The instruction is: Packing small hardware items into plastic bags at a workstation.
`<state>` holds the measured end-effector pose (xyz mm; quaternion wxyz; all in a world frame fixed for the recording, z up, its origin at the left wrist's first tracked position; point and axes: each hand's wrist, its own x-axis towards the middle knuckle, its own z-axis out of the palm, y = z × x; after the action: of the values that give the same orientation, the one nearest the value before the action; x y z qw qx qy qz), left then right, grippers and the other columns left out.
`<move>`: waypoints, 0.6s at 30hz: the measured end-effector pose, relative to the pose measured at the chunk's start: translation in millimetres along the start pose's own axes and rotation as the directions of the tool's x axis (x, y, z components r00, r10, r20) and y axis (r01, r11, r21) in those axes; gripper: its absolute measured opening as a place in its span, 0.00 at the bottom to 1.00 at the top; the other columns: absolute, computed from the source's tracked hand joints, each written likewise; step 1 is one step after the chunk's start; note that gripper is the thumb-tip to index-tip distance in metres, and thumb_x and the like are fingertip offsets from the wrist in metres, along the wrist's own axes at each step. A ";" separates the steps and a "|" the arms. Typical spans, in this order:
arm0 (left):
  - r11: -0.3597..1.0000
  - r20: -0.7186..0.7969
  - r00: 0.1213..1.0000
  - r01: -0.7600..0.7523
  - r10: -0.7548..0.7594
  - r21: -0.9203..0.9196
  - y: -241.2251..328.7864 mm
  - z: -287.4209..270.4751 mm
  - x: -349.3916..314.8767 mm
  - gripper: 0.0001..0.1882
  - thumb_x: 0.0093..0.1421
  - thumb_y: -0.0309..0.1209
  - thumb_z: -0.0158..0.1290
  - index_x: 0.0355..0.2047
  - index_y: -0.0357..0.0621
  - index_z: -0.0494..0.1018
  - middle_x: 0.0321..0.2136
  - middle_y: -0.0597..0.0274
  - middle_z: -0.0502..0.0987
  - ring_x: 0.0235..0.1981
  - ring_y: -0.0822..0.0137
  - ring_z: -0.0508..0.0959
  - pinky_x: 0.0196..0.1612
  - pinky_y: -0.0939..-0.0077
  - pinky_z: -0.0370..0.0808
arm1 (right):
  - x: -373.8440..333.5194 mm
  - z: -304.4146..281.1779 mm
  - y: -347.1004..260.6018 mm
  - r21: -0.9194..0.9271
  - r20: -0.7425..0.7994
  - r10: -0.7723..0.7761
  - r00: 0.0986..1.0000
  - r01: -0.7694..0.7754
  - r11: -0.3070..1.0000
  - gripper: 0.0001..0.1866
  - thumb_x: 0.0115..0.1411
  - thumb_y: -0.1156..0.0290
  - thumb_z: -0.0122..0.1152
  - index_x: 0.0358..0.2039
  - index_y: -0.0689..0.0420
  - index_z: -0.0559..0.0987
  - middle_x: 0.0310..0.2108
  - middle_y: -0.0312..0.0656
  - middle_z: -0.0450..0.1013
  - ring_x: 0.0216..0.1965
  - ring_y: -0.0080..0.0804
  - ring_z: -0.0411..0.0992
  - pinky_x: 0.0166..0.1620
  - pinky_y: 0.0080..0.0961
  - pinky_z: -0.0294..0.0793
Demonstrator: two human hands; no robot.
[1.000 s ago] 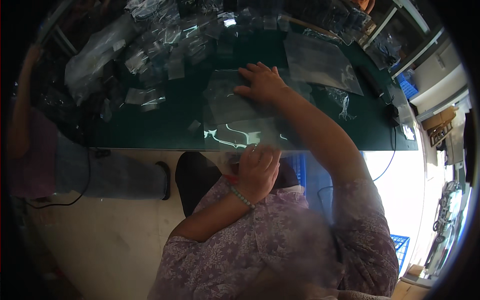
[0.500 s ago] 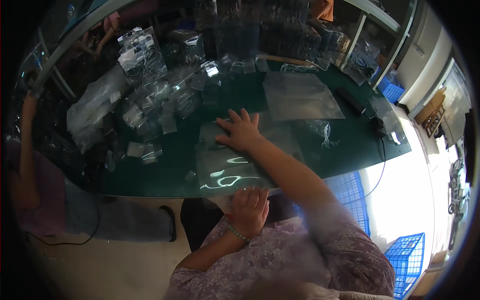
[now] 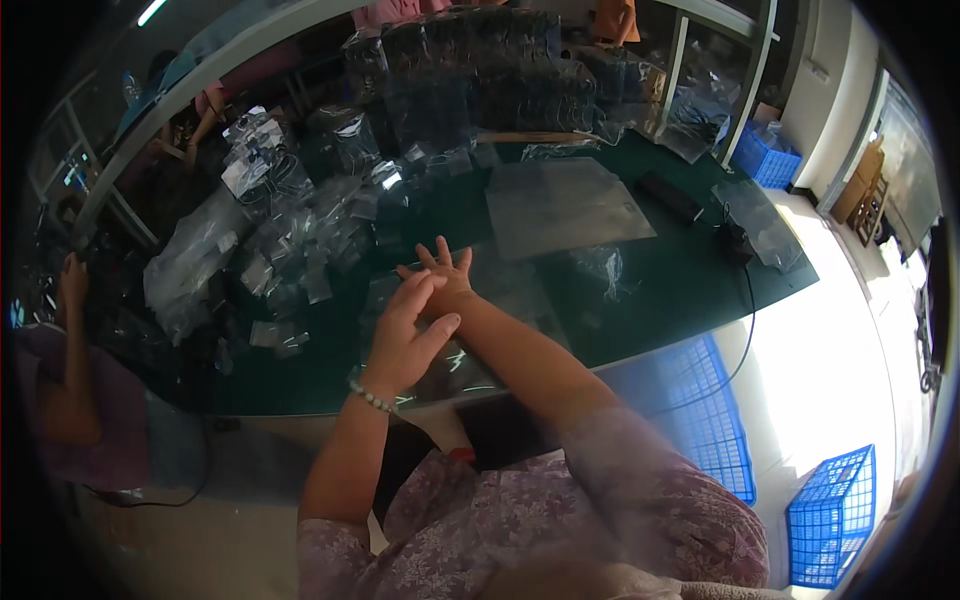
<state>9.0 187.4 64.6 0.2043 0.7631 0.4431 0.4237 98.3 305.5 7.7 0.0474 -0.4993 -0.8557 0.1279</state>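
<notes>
A large clear plastic sheet or bag (image 3: 518,298) lies on the green tabletop near its front edge. My right hand (image 3: 447,277) rests on its left part, fingers spread and nothing in them. Just in front, my left hand (image 3: 405,338), with a beaded bracelet at the wrist, is raised over the sheet. Its thumb stands apart and its fingertips overlap the back of my right hand; whether they touch I cannot tell. Beyond the hands, to the right, lies a flat, cloudy plastic sheet (image 3: 568,208).
Small clear packets (image 3: 310,228) are heaped left, beside a bulky clear bag (image 3: 195,262). A black bar-shaped device (image 3: 670,197) and a cabled adapter (image 3: 735,243) lie right. Stacked wrapped bundles (image 3: 470,95) stand behind. Blue crates (image 3: 830,515) are at right; a co-worker's arm (image 3: 75,350) is at left.
My left hand has risen from the table's front edge and moved forward and left, up to my right hand. My right hand stays spread on the plastic. The view has shifted.
</notes>
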 end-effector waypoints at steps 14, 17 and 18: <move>0.663 -0.091 0.905 0.369 -0.415 0.651 -114.3 38.9 39.0 0.42 0.57 0.59 0.55 0.62 0.41 0.64 0.67 0.49 0.60 0.70 0.50 0.55 0.71 0.52 0.51 | -26.0 1.6 65.1 -0.040 -0.183 0.132 0.974 -0.141 0.989 0.28 0.69 0.55 0.46 0.67 0.50 0.64 0.70 0.43 0.54 0.73 0.43 0.46 0.72 0.45 0.44; 0.665 -0.031 0.877 0.386 -0.479 0.639 -111.2 42.3 47.3 0.48 0.54 0.62 0.57 0.65 0.42 0.61 0.70 0.50 0.55 0.73 0.52 0.50 0.72 0.52 0.46 | -29.7 4.8 79.6 -0.060 -0.173 0.142 0.975 -0.154 0.986 0.31 0.68 0.51 0.47 0.68 0.50 0.63 0.71 0.43 0.52 0.73 0.42 0.45 0.72 0.43 0.44; 0.669 -0.022 0.886 0.365 -0.463 0.647 -112.0 41.7 47.6 0.48 0.54 0.62 0.57 0.65 0.42 0.60 0.70 0.50 0.55 0.72 0.53 0.50 0.72 0.52 0.47 | -32.0 5.2 83.3 -0.019 -0.186 0.149 0.971 -0.156 0.988 0.33 0.67 0.48 0.47 0.68 0.50 0.62 0.71 0.44 0.52 0.74 0.41 0.45 0.72 0.45 0.43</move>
<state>-1.1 289.2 -13.5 0.0569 0.6938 0.7052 0.1346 183.3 315.9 -18.0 0.1079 -0.5739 -0.8088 0.0703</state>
